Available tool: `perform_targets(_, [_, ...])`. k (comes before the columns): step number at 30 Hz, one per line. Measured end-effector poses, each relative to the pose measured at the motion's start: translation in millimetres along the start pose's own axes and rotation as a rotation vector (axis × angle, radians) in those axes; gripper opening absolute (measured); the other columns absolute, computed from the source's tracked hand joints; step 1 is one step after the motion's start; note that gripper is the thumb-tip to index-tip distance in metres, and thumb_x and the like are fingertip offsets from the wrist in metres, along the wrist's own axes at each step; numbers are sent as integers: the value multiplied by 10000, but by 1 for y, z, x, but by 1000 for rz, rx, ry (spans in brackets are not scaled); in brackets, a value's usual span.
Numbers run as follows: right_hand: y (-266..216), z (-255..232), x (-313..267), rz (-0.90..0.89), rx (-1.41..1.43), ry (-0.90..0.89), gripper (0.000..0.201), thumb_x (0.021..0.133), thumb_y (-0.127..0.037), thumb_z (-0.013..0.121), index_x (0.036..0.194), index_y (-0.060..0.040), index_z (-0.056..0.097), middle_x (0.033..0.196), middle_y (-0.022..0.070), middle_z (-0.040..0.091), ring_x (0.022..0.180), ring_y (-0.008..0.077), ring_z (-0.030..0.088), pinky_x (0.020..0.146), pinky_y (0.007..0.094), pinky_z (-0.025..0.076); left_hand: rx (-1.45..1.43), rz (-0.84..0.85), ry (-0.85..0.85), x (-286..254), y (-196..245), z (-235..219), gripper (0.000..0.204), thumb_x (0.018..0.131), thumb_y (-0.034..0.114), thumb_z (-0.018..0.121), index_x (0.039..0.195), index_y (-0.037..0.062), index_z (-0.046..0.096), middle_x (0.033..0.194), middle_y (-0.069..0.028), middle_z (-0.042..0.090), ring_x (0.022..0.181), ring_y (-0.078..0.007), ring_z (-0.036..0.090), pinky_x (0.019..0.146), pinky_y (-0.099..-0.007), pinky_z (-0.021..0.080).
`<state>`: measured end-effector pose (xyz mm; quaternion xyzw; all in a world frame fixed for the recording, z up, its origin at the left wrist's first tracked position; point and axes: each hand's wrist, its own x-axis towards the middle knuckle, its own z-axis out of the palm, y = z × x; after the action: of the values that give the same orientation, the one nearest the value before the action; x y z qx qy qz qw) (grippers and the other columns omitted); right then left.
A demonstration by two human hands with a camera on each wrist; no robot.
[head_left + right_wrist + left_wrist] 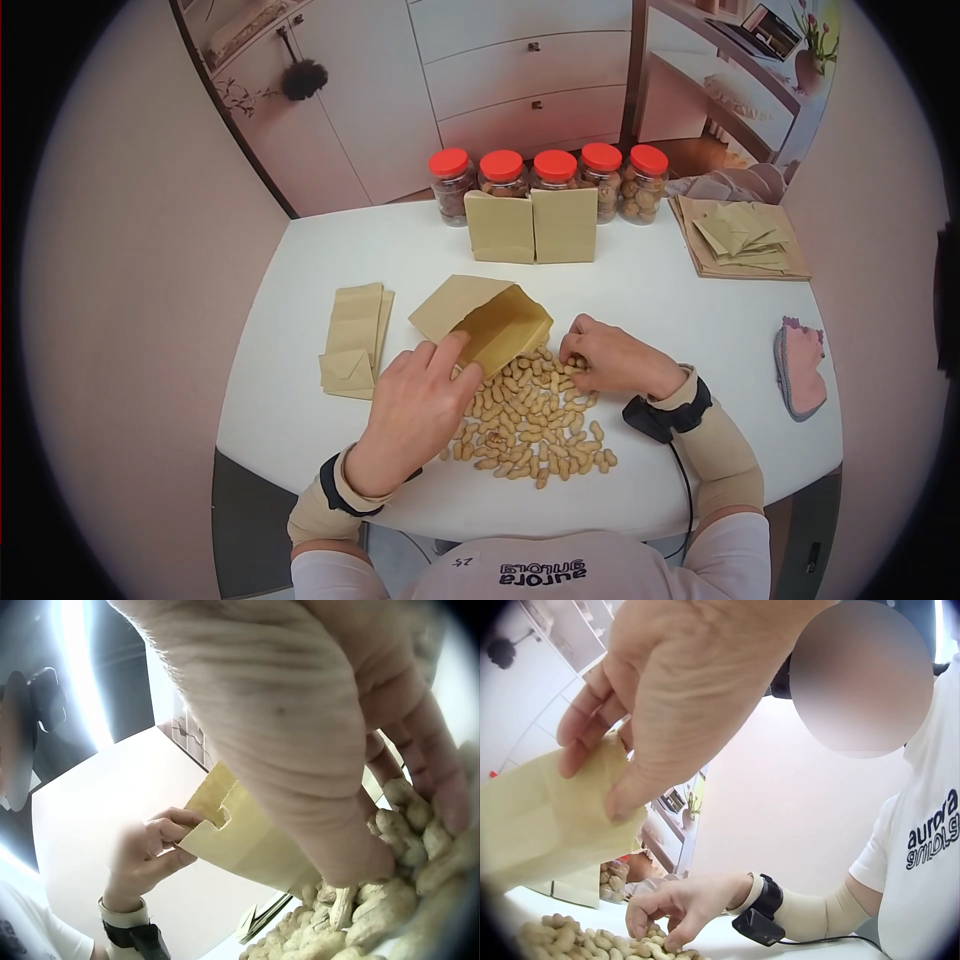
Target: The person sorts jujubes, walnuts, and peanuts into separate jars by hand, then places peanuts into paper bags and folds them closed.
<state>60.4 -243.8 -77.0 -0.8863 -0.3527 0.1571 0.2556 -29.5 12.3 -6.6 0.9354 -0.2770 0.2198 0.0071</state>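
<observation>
My left hand (pixel 415 400) pinches the rim of a brown paper bag (pixel 452 303), thumb on one side and fingers on the other. The bag lies tilted with its mouth toward me and to the right, over the far edge of a pile of peanuts (pixel 530 425) in their shells. At the pile's right edge, close beside the bag's mouth, my right hand (pixel 622 362) reaches down with its fingers curled round some peanuts (pixel 409 817). Part of those peanuts is hidden behind the thumb and palm.
Folded paper bags (pixel 352 335) lie at left. Two upright paper bags (pixel 500 230) stand in front of several red-lidded jars (pixel 642 190) at the back. More small bags (pixel 740 235) lie on a brown stack at right, with a pink and grey cloth item (pixel 802 370) nearer me.
</observation>
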Motion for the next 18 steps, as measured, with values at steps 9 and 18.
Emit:
perform_targets(9, [-8,-7,1,30,82,4,216,781,-79,621,990,-27,646,1012,135,560,880,309,607,802,377,508,-5,-11,-9,-1,0,1,126,694,63,673,807,75,620,1080,-91,609,741,-204,579,612,-336,476])
perform_targets(18, [-14,-10,-4,24,-146,-29,523,741,-194,711,1234,-83,579,1123,114,557,1078,284,543,879,381,493,-15,5,8,-3,-1,2,114,717,105,649,776,67,560,1001,-87,544,795,-203,545,625,-317,446])
